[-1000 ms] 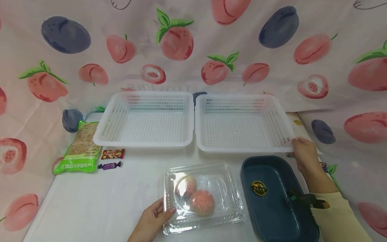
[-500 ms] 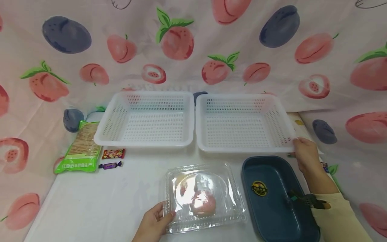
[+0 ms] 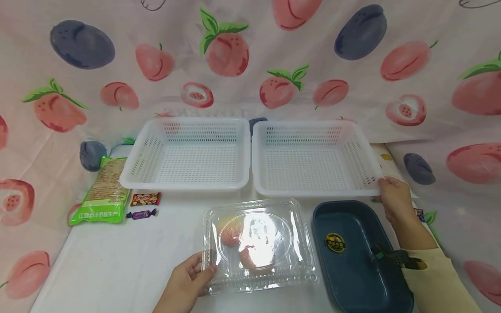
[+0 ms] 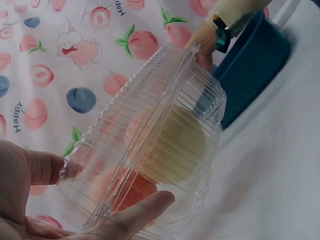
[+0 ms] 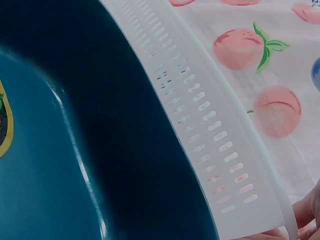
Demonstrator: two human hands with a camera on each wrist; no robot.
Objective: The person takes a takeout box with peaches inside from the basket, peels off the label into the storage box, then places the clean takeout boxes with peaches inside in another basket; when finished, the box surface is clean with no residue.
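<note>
A clear plastic clamshell box [image 3: 299, 261] is in my left hand [image 3: 184, 282], held by its left edge between thumb and fingers. Through its lid show round pinkish fruits [image 3: 231, 237], partly masked by glare; the left wrist view also shows a pale yellow-green side [image 4: 182, 147] among them. In that view the box [image 4: 135, 120] stands steeply tilted. My right hand [image 3: 394, 198] pinches the near right corner of the right white basket [image 3: 317, 192]. The right wrist view shows that basket's slotted wall [image 5: 225, 145] and just part of the hand [image 5: 306, 215] at its rim.
A second white basket [image 3: 184, 187] stands to the left, its side close against the right one. A dark blue tray [image 3: 362, 278] with a round sticker lies under my right forearm. At the left are a green-edged bag [image 3: 102, 191], a red packet [image 3: 145, 199] and a purple-wrapped sweet [image 3: 141, 214].
The clamshell box has risen slightly and shifted left with my left hand, and the glare on its lid has spread. My right hand has stayed at the basket corner.
</note>
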